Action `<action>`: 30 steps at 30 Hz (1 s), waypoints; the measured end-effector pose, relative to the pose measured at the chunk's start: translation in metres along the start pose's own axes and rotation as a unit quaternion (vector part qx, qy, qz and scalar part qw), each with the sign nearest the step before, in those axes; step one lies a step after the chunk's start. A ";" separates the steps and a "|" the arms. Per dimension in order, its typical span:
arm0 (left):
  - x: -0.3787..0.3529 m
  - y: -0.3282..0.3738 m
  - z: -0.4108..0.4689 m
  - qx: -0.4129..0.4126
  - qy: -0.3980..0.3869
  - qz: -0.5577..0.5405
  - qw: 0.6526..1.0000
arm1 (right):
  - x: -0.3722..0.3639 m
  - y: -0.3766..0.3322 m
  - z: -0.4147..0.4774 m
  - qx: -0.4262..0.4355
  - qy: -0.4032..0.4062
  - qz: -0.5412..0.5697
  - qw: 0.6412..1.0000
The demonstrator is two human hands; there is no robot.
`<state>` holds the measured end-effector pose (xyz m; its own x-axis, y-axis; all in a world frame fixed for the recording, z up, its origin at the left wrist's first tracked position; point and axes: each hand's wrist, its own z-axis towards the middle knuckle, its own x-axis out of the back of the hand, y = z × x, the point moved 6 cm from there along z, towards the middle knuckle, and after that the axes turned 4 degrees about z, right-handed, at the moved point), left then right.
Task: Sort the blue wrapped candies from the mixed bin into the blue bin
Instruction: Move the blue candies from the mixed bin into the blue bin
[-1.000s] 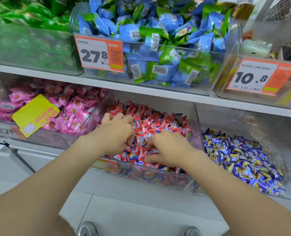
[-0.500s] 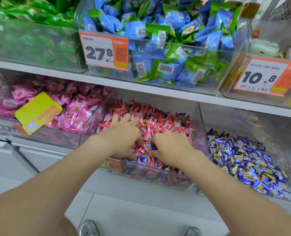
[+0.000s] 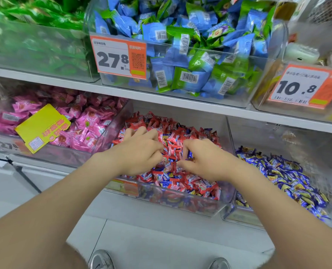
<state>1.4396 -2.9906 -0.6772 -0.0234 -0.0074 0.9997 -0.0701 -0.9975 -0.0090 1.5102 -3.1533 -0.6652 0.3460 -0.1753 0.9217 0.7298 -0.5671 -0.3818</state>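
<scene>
We cannot see the fingertips of the left hand (image 3: 140, 152): they curl down into the red and blue sweets of the mixed bin (image 3: 171, 200), so whether they hold anything is hidden. The right hand (image 3: 206, 160) is no clearer. A blue wrapped candy (image 3: 189, 155) shows by its fingers, but we cannot tell if it is pinched or merely lying there. The bin's front wall smears what lies behind it. The green bin (image 3: 35, 51) at upper left is blurred (its wrappers run together). The small print on the 10.8 tag (image 3: 305, 88) is unreadable, and both shoes (image 3: 101, 260) are cut by the bottom edge.
</scene>
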 end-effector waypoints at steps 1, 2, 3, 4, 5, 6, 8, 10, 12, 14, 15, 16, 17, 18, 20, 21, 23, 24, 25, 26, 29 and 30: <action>-0.002 0.001 0.002 0.002 -0.001 0.024 1.000 | 0.004 0.000 -0.002 0.001 0.014 0.018 1.000; -0.003 0.000 0.005 0.006 -0.007 0.044 0.999 | 0.004 0.000 -0.002 0.002 0.022 0.027 0.999; -0.005 -0.001 0.008 0.010 -0.021 0.054 0.998 | 0.003 0.000 -0.001 0.001 0.024 0.032 0.999; -0.004 -0.001 0.009 0.008 -0.031 0.058 0.998 | -0.001 0.000 0.002 0.001 0.022 0.026 0.999; -0.003 0.000 0.010 0.002 -0.037 0.053 0.998 | -0.006 0.000 0.006 -0.002 0.018 0.018 1.000; -0.001 0.001 0.010 -0.007 -0.033 0.033 0.999 | -0.010 0.000 0.009 -0.002 0.011 0.008 1.000; 0.004 0.002 0.009 -0.023 -0.007 -0.050 0.998 | -0.020 0.003 0.015 -0.002 -0.012 -0.015 1.000; 0.005 -0.004 0.006 -0.017 0.010 -0.116 0.993 | -0.027 0.003 0.021 0.006 -0.032 -0.011 0.999; 0.007 -0.007 0.001 -0.016 0.019 -0.132 0.991 | -0.035 0.001 0.026 0.013 -0.045 0.007 0.999; 0.009 -0.007 -0.003 -0.025 0.020 -0.150 0.988 | -0.040 -0.004 0.030 0.007 -0.036 0.006 0.999; 0.012 -0.005 -0.004 -0.028 0.025 -0.162 0.986 | -0.041 -0.007 0.031 0.002 -0.033 0.003 0.999; 0.016 -0.003 -0.005 -0.036 0.036 -0.176 0.983 | -0.043 -0.010 0.032 -0.002 -0.037 0.005 0.999; 0.018 0.000 -0.005 -0.044 0.043 -0.189 0.980 | -0.045 -0.013 0.032 -0.004 -0.047 0.009 0.999; 0.019 0.004 -0.005 -0.058 0.046 -0.197 0.978 | -0.048 -0.016 0.031 -0.006 -0.058 0.012 0.998; 0.015 0.011 -0.007 -0.082 0.025 -0.197 0.977 | -0.050 -0.020 0.029 -0.008 -0.065 0.013 0.998; 0.011 0.013 -0.007 -0.089 -0.001 -0.193 0.977 | -0.047 -0.020 0.028 -0.010 -0.062 0.016 0.998; 0.002 0.017 -0.009 -0.105 -0.064 -0.180 0.976 | -0.035 -0.013 0.027 -0.030 -0.039 0.025 0.998; -0.002 0.018 -0.008 -0.115 -0.087 -0.178 0.973 | -0.025 -0.009 0.026 -0.043 -0.017 0.023 0.999; -0.006 0.020 -0.006 -0.125 -0.099 -0.175 0.972 | -0.014 -0.005 0.024 -0.055 0.008 0.019 0.998; -0.008 0.022 -0.004 -0.133 -0.103 -0.171 0.971 | -0.003 -0.002 0.021 -0.065 0.032 0.019 0.997; -0.012 0.029 0.002 -0.127 -0.120 -0.125 0.977 | 0.018 0.004 0.005 -0.081 0.084 0.041 0.992; -0.013 0.031 0.004 -0.122 -0.128 -0.099 0.979 | 0.021 0.005 0.001 -0.081 0.094 0.047 0.991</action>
<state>1.4416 -3.0216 -0.6907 0.2633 0.1360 0.9551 -0.2855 -0.9347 0.2118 1.5214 -3.1592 -0.6475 0.2802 -0.3714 0.8852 0.5900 -0.6608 -0.4639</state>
